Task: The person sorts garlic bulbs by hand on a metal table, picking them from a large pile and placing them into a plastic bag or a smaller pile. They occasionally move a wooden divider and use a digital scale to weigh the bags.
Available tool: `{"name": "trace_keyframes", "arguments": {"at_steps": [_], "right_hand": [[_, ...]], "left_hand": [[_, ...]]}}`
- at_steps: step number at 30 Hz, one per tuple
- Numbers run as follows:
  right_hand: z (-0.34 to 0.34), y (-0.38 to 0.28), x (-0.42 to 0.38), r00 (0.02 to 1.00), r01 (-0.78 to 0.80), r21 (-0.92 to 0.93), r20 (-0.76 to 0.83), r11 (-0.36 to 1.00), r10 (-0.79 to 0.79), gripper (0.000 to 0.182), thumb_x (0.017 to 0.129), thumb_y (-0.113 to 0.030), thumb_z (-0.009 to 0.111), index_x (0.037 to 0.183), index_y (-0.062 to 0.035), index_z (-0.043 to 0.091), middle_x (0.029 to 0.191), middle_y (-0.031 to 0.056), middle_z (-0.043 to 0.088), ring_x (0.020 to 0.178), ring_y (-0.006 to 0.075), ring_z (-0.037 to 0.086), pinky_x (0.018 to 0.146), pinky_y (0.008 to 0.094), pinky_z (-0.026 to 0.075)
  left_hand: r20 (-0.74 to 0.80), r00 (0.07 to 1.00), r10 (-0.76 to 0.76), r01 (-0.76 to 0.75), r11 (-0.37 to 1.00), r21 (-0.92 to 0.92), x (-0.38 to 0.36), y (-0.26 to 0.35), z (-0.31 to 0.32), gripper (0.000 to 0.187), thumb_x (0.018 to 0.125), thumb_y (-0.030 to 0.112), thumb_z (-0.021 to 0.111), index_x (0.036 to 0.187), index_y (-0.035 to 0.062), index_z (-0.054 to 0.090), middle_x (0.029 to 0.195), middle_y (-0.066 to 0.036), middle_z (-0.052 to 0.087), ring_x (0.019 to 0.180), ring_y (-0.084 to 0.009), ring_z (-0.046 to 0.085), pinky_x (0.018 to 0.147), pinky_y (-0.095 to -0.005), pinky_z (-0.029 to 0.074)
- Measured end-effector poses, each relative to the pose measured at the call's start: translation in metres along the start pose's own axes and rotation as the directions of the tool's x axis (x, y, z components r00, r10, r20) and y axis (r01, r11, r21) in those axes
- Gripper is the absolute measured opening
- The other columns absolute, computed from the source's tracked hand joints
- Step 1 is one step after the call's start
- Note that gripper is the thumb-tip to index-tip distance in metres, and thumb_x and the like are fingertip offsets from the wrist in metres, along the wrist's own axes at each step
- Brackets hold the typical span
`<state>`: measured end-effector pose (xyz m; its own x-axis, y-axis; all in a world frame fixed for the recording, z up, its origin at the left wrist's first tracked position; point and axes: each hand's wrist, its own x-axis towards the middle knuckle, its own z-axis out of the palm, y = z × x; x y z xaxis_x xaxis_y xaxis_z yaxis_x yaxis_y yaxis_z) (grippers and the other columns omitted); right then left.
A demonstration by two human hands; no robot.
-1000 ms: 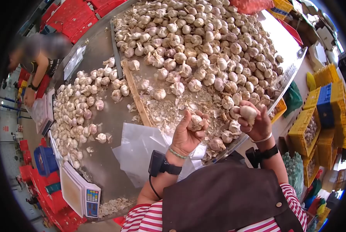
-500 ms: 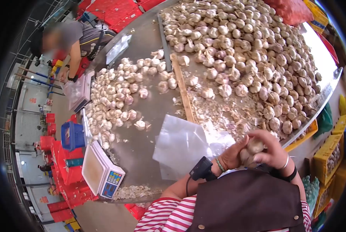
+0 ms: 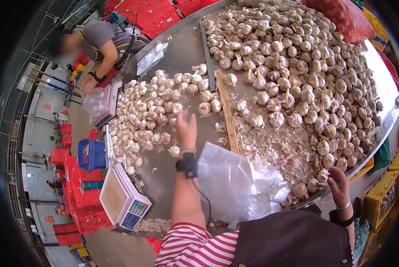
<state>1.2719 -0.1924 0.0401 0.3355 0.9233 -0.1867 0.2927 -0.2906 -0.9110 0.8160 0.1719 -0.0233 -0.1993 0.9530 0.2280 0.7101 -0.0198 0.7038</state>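
My left hand reaches over the metal table with fingers stretched out and apart, nothing visible in it. Just beyond its fingertips lies the pile of whiter garlic bulbs. At the table's near right edge is my right hand, its fingers curved and apart. A garlic bulb sits right at those fingertips, beside another bulb; whether the fingers touch it is hard to tell. Clear plastic bags lie between my arms.
A large heap of garlic bulbs covers the right side, behind a wooden strip. Loose skins litter the surface. A scale stands at lower left. Across the table, a person works at another scale.
Both hands were together in front of me around garlic bulbs. They have separated: the left has reached forward to the left, the right has moved down to the table's edge beside bulbs.
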Motion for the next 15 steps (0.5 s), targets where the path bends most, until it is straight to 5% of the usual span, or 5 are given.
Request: {"name": "trace_keyframes", "arguments": {"at_steps": [1,4,7,11,15], "right_hand": [[0.002,0.007,-0.002,0.999,-0.009,-0.106,-0.047,0.994,0.004,0.034,0.086,-0.002,0.063,0.119,0.0006,0.058,0.104,0.0074,0.064,0.091,0.0155,0.06,0.08,0.0297,0.05],[0.01,0.008,-0.001,0.989,0.05,-0.231,-0.122,0.972,-0.08,0.029,0.083,0.001,0.065,0.112,-0.0008,0.062,0.095,0.0092,0.066,0.079,0.0177,0.06,0.073,0.0299,0.05],[0.016,0.002,0.001,0.978,0.077,-0.305,-0.163,0.949,-0.132,0.025,0.082,0.0,0.066,0.107,-0.0016,0.063,0.089,0.0097,0.066,0.074,0.0194,0.061,0.069,0.0305,0.05],[0.02,0.001,0.004,0.953,0.152,-0.394,-0.185,0.907,-0.241,0.02,0.081,0.001,0.066,0.101,-0.0017,0.063,0.083,0.0104,0.064,0.07,0.022,0.061,0.066,0.0308,0.05],[0.023,-0.002,0.004,0.95,0.147,-0.462,-0.179,0.875,-0.255,0.016,0.078,0.002,0.068,0.093,-0.0022,0.062,0.079,0.0113,0.062,0.068,0.0255,0.061,0.064,0.0325,0.05]], "left_hand": [[0.151,0.987,-0.056,0.098,0.953,-0.286,0.015,-0.004,0.019,0.066,0.084,0.035,0.071,0.134,-0.0001,0.046,0.127,-0.027,0.055,0.115,-0.0412,0.055,0.1,-0.0455,0.043],[0.092,0.975,-0.202,0.184,0.967,0.175,0.035,0.006,0.067,0.067,0.083,0.04,0.069,0.132,-0.0008,0.05,0.125,-0.029,0.057,0.114,-0.0418,0.056,0.098,-0.0449,0.045],[0.237,0.966,-0.103,0.076,0.99,0.119,0.043,0.011,0.071,0.068,0.082,0.039,0.071,0.13,-0.0039,0.051,0.121,-0.029,0.059,0.111,-0.0402,0.059,0.096,-0.0423,0.047],[0.322,0.941,-0.102,0.287,0.744,-0.603,0.01,0.015,0.056,0.056,0.078,0.006,0.075,0.128,-0.0033,0.053,0.113,-0.012,0.064,0.101,-0.0191,0.062,0.089,-0.0302,0.051],[0.322,0.947,0.0,0.258,0.599,-0.758,-0.026,0.041,0.032,0.053,0.084,-0.008,0.064,0.134,-0.0017,0.047,0.111,-0.005,0.061,0.099,-0.013,0.06,0.084,-0.0261,0.053]]}}
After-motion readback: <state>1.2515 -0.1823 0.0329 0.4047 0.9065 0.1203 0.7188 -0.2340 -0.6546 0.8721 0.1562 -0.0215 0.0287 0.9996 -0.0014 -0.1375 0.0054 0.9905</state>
